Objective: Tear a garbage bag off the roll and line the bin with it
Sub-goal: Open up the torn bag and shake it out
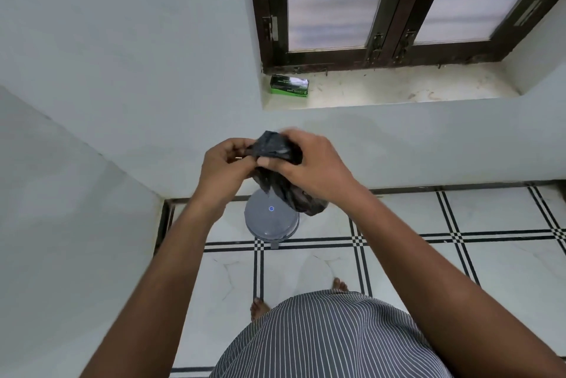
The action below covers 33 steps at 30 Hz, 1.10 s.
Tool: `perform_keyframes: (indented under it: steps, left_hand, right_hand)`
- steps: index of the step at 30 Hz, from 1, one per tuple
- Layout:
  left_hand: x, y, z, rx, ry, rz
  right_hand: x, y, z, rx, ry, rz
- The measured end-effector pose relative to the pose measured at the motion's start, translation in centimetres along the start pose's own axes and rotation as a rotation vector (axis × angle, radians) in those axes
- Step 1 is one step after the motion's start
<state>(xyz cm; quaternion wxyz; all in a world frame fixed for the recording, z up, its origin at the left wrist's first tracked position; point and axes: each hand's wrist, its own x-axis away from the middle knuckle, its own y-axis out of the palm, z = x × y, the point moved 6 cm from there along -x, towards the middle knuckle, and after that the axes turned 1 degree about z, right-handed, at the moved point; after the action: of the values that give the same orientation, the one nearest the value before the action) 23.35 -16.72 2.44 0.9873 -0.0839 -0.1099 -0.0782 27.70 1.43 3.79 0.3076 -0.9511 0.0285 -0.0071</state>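
Both hands — left hand, right hand — pinch the bag, bunched above the bin, lid shut. Thin, limp, slippery plastic — rub the top edge w/ fingertips to open it.

Soft even daylight, wide-angle edge bending, slight motion blur
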Motion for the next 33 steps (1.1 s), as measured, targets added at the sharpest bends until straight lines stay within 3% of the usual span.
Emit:
perform_keyframes:
  steps: [5, 9, 12, 14, 17, 21, 26, 30, 33]
  left_hand:
    - [0.2, -1.1, 0.3, -0.226, 0.13, 0.062]
    - [1.4, -2.5, 1.5, -0.333, 0.285, 0.345]
    - [2.3, -0.1, 2.1, -0.153, 0.166, 0.071]
    - [2.9, 1.8, 1.7, -0.293, 0.077, -0.128]
    - [2.7, 2.7, 0.6, -0.346, -0.023, -0.279]
    - [2.0, 1.2, -0.2, -0.287, -0.094, -0.315]
    - [0.4, -1.7, -0.9, 0.123, -0.135, -0.028]
    - [-0.5, -3.4, -2.2, 0.365, -0.202, 0.239]
    - [-0.6, -4.0, -2.7, 0.423, -0.201, 0.296]
  right_hand:
    - [0.3, -1.0, 0.9, -0.702, 0.215, 0.007]
    - [0.2, -1.3, 1.8, -0.876, 0.393, -0.068]
    - [0.4, -0.8, 1.8, -0.972, 0.387, -0.081]
    - [0.5, -0.5, 1.2, -1.012, 0.346, -0.098]
    - [0.2, -0.9, 1.8, -0.938, 0.336, 0.004]
    - [0.5, -2.1, 5.0, -0.761, 0.442, 0.237]
    - [1.1, -2.9, 9.6, -0.42, 0.521, 0.244]
    - [1.6, -2.6, 11.9, -0.432, 0.62, 0.266]
    - [1.9, -2.9, 12.5, -0.415, 0.614, 0.279]
